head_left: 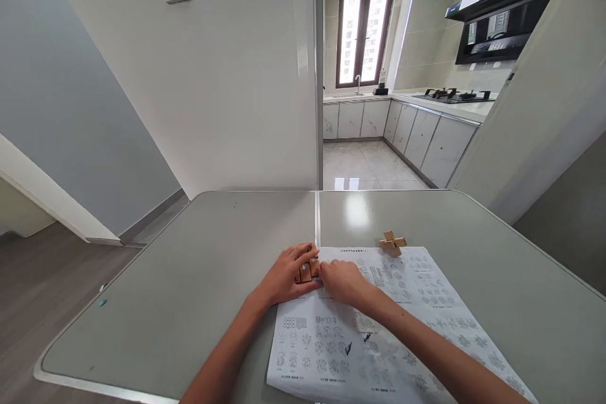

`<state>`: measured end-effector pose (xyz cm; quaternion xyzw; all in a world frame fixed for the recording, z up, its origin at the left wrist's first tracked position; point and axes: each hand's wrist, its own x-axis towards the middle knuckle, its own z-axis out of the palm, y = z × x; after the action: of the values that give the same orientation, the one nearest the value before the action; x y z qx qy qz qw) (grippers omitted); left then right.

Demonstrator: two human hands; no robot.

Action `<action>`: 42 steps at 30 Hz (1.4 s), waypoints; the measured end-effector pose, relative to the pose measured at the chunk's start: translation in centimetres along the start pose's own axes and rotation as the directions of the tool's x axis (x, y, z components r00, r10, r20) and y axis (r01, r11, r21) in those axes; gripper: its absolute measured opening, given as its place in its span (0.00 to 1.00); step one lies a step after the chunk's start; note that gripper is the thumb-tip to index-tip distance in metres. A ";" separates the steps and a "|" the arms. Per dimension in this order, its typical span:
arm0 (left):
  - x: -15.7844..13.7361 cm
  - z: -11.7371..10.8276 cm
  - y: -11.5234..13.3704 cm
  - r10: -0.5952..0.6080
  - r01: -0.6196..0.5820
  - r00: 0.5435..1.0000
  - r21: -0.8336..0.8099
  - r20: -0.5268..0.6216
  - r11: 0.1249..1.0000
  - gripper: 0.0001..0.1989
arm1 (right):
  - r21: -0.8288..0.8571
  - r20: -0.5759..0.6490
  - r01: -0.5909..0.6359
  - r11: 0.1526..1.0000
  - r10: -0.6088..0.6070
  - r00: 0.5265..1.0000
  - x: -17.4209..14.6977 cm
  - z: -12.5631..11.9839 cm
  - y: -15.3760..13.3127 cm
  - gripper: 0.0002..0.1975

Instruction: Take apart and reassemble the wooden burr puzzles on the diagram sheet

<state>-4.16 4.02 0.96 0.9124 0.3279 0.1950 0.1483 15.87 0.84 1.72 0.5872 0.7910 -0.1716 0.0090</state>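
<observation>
- A person's two bare hands meet over a grey, pale-rimmed desk (pixel 165 303), beside the seam running in from the middle of its far edge.
- The wooden pieces (pixel 304 273), brown and set side by side, sit between the hands, roughly midway between the desk's left and right edges, at the far left corner of a printed sheet.
- The left hand (pixel 288 273) curves around these pieces, fingers on the far side and thumb on the near side, gripping them.
- The right hand (pixel 344 281) is curled, its fingertips at the pieces' right end; they are hidden, so I cannot tell whether they pinch one.
- The printed sheet (pixel 303 360), white with rows of small diagrams, lies under the right forearm, stretching toward the desk's near edge.
- A cross-shaped wooden assembly (pixel 392 243) rests at the sheet's far edge, right of both hands, toward the desk's far right corner.
- A small teal bit (pixel 102 302) lies near the desk's left edge.
</observation>
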 end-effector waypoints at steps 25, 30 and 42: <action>0.1 1.4 -1.8 -0.174 0.188 0.967 0.057 -0.188 0.981 0.25 | 0.614 -0.446 0.098 0.783 0.242 0.862 -6.7 -3.7 14.0 0.20; 0.0 1.4 -1.9 -0.183 0.202 0.961 0.073 -0.209 0.977 0.30 | 0.515 -0.493 -0.175 0.839 0.456 0.741 -6.4 -2.4 16.4 0.20; 0.1 0.7 -1.0 -0.107 0.130 0.970 0.094 -0.220 0.987 0.29 | 0.540 -0.418 -0.264 0.799 0.527 0.740 -5.1 0.4 17.9 0.23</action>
<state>-4.29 4.70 -0.07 0.8715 0.4059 0.2650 0.0739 34.05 0.48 -2.17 0.7550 0.5500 -0.1665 -0.3158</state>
